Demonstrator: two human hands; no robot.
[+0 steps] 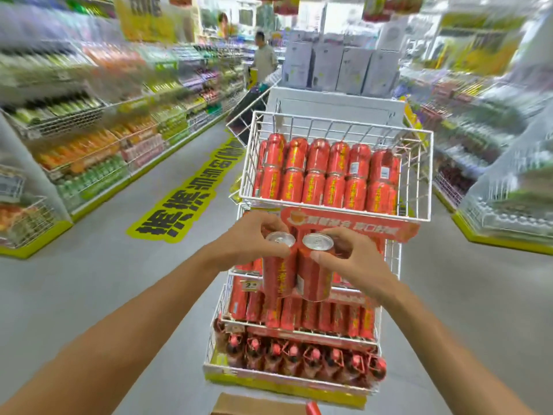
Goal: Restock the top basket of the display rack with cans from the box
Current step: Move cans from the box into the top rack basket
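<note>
Here, two cans [294,265] upright, tops up

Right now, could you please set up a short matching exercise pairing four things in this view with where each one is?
Things:
1. left hand
2. right hand
3. top basket
4. cardboard box

Places:
A. at the bottom edge, in front of the rack
B. gripping the right-hand can
C. highest on the rack, holding rows of red cans
D. gripping the left-hand can

Pairs: 1-D, 2-B, 3-C, 4-A
</note>
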